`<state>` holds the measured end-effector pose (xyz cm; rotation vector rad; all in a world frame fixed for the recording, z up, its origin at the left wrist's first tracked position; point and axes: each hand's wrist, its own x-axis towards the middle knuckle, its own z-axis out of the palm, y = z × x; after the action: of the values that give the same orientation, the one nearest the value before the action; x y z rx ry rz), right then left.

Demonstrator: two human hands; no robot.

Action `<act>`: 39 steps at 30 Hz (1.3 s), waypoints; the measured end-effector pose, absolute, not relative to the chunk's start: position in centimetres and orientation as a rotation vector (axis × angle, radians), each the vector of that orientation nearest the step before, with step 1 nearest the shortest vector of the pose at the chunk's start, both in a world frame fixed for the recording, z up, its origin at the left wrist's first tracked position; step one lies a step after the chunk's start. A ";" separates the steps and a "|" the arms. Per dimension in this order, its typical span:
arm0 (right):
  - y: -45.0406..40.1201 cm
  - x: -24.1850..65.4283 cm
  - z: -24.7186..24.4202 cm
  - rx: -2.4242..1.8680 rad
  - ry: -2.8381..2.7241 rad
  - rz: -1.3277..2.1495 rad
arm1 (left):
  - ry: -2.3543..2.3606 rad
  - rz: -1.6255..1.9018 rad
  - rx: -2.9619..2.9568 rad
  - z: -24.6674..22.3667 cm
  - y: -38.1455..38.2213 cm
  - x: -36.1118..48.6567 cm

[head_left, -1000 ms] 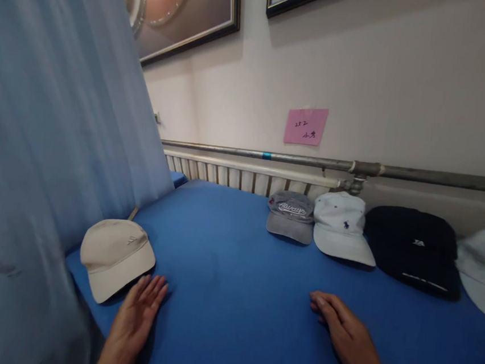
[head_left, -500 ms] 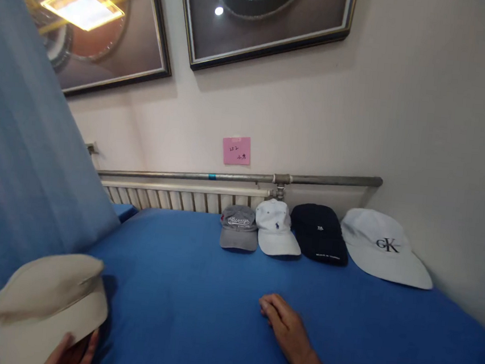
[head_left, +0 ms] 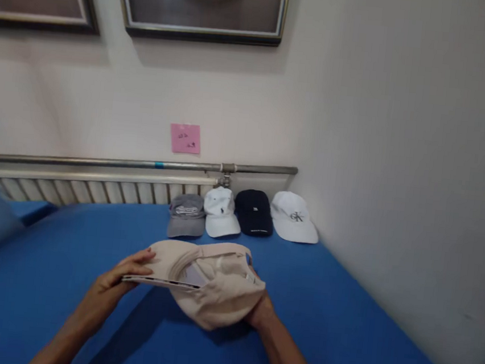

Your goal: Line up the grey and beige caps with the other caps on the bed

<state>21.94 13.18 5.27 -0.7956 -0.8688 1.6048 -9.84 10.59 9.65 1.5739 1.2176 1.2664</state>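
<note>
Beige baseball cap (head_left: 214,302) is up between the left fingers (head_left: 137,269), pinching its brim (head_left: 162,260), and the right hand (head_left: 262,311), whose fingers are mostly hidden behind the crown, grip can't tell, so the soft crown might sag or slip if that right-side hold is loose.

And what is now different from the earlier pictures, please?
The beige cap was lifted at the left, moved right and turned; its inside now shows. The left hand took its brim, then the right hand took its other end. The grey cap, the dark cap, the white cap between them and the white cap at the right end stayed in their row.
</note>
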 end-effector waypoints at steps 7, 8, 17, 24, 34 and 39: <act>12.9 22.9 6.1 -0.717 -0.773 1.759 | 1.211 1.523 1.264 8.7 15.9 -6.3; 12.9 22.7 5.8 -0.700 -0.778 1.775 | 1.258 1.520 1.170 8.4 16.3 -5.9; 12.1 22.0 4.6 -0.805 -1.049 1.705 | 1.751 1.539 1.234 8.0 14.8 -7.3; 11.9 22.1 6.0 -1.006 -1.555 0.815 | 1.434 0.796 2.370 10.6 10.6 -3.9; 9.6 23.8 9.3 -0.834 -1.985 0.549 | 0.984 0.546 2.043 13.3 10.3 -4.4; 8.1 24.5 10.5 -0.993 -2.024 0.764 | 1.069 0.809 1.859 12.2 10.5 -5.0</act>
<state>24.53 8.06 10.46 -0.9930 -2.0236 0.7639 -4.98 10.48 12.25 1.8595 1.0692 0.8094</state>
